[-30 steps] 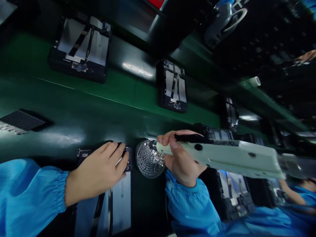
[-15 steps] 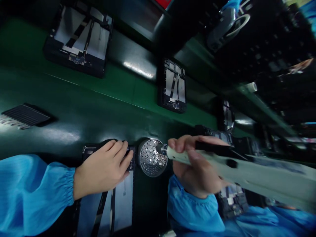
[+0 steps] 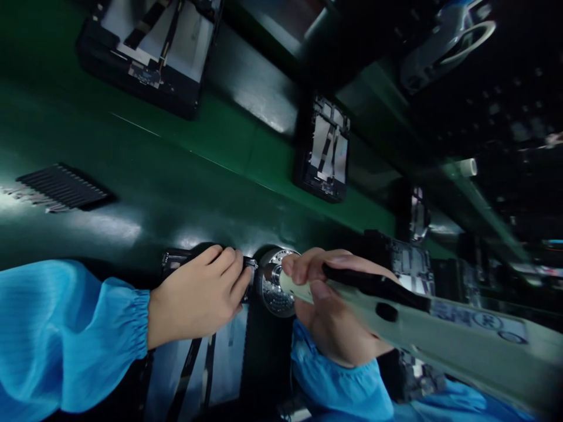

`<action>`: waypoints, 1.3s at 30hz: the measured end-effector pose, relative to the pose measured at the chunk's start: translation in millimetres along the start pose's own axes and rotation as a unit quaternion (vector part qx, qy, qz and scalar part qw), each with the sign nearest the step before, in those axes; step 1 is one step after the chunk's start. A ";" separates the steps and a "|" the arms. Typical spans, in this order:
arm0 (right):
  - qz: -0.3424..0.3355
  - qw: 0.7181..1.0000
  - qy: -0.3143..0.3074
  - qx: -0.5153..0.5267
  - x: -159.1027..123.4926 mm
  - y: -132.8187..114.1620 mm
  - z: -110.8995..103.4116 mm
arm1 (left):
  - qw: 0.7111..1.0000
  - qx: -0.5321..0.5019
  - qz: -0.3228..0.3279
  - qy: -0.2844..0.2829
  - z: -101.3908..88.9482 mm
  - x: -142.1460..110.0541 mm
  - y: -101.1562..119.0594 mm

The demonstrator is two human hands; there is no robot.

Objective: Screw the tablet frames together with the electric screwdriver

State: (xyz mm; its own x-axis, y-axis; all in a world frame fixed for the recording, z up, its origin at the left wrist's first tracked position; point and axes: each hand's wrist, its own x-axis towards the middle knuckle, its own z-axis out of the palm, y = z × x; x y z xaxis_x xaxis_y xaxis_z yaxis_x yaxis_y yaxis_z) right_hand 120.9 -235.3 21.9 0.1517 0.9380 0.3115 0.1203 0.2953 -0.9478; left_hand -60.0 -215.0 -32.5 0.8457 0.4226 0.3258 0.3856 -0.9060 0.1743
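Note:
My right hand [image 3: 334, 299] is wrapped around a pale green electric screwdriver [image 3: 413, 319] with a black lever. Its tip is over a round metal dish of small screws [image 3: 277, 299], partly covered by my fingers; whether it touches a screw I cannot tell. My left hand [image 3: 202, 296] lies palm down on the upper part of an opened phone [image 3: 224, 357], fingers bent together over its top end. Two dark ribbon cables run down the phone's pale inside. What sits under the left palm is hidden.
On a raised green ledge stand more opened phones, a near one [image 3: 149, 58] and a farther one [image 3: 328, 149]. A black ribbed block [image 3: 65, 184] lies at the left of the green bench. More phone parts [image 3: 409, 264] stand behind the screwdriver. A grey tool [image 3: 444, 44] is at upper right.
The screwdriver's tip has moved left and further over the screw dish, my right hand now covering part of it. My left hand stays on the phone. The whole view has shifted slightly.

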 end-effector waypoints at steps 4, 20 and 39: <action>0.001 1.000 0.004 -0.008 2.6 -2.6 3.5 | 1.000 -0.001 0.001 -0.003 0.5 0.4 0.4; -0.018 0.998 0.053 0.023 3.6 2.1 -11.8 | 1.000 -0.004 0.001 0.001 1.4 -0.9 -1.3; -0.018 0.993 0.113 -0.005 8.9 24.7 -22.0 | 1.000 -0.011 -0.002 -0.010 2.1 -2.7 -1.9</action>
State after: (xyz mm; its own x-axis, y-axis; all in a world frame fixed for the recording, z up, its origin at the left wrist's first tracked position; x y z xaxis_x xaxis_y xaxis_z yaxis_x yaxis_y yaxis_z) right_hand 146.8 -223.7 2.8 0.3626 0.8619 0.3544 0.1398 0.3257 -0.9351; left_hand -62.2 -214.4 -35.6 0.8519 0.4247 0.3064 0.3804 -0.9039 0.1955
